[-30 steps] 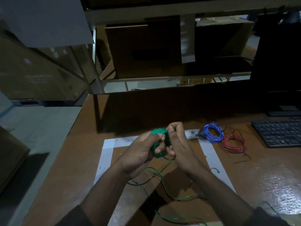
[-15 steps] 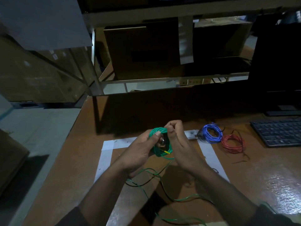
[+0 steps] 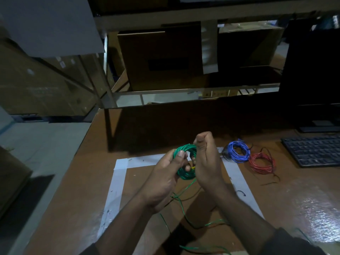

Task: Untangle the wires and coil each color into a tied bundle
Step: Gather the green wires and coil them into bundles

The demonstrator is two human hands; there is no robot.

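A green wire coil [image 3: 185,173] is held up above the brown table [image 3: 77,190], between both hands. My left hand [image 3: 165,173] grips its left side, thumb pressed on the loops. My right hand [image 3: 207,161] has its fingers curled at the coil's right and top edge; what they pinch is hidden. A loose green wire tail [image 3: 181,205] hangs from the coil and trails over the table toward me. A blue wire bundle [image 3: 238,151] and a red wire bundle [image 3: 263,162] lie on the table to the right.
White tape [image 3: 119,173] marks a rectangle on the table under my hands. A black keyboard [image 3: 312,150] and a monitor base [image 3: 320,126] sit at the right. Cardboard boxes [image 3: 161,57] fill the shelf behind. The table's left edge drops to a grey floor.
Both hands have stayed on the green coil, with the right hand shifting up along its right edge. The loose tail has shortened a little.
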